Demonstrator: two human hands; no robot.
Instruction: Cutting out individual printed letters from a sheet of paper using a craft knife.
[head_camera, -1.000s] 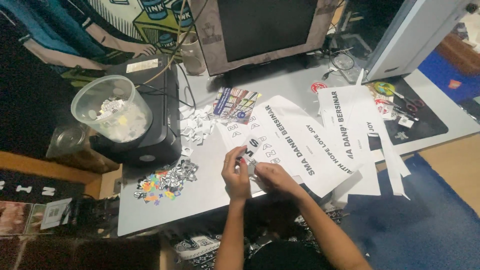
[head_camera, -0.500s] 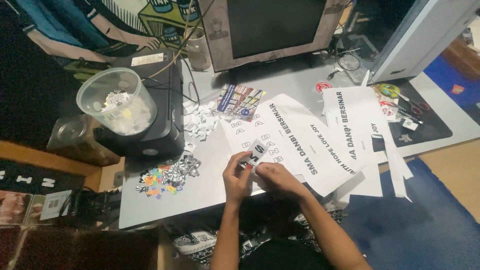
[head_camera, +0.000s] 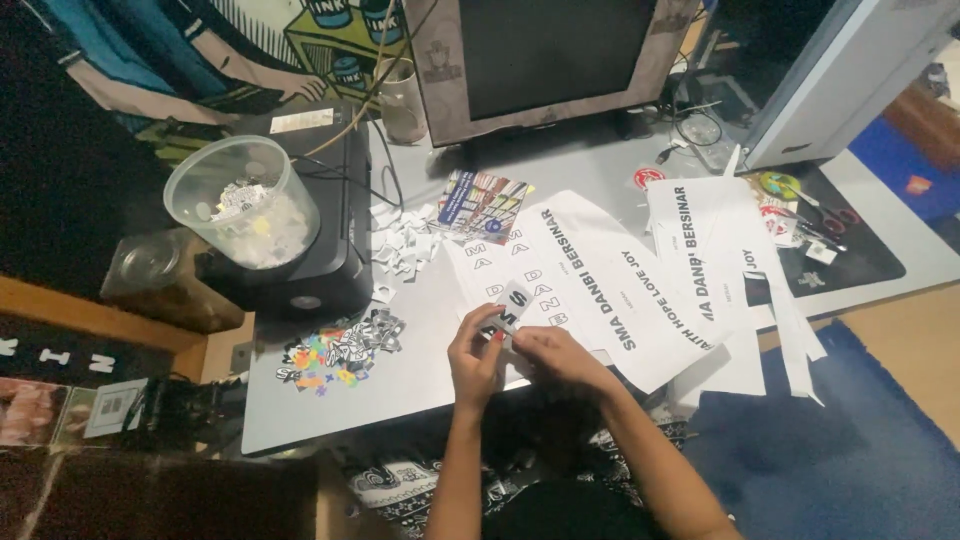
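Observation:
My left hand (head_camera: 474, 360) and my right hand (head_camera: 556, 352) meet over the front edge of a grey desk (head_camera: 400, 380). Between them they pinch a narrow strip of paper (head_camera: 508, 308) with black letters on it. The strip lies over the near corner of white printed sheets (head_camera: 600, 290) spread across the desk. A heap of small colourful and black-and-white cut-outs (head_camera: 338, 352) lies just left of my left hand.
A clear plastic tub of paper scraps (head_camera: 245, 205) stands on a black printer (head_camera: 320, 270) at the left. White paper offcuts (head_camera: 400, 240), a coloured leaflet (head_camera: 483, 205) and an old monitor (head_camera: 540, 60) sit behind. Scissors (head_camera: 800, 205) lie far right.
The camera has tilted slightly, shifting the scene. My hands stay together on the strip, which now stands a little higher above my fingers.

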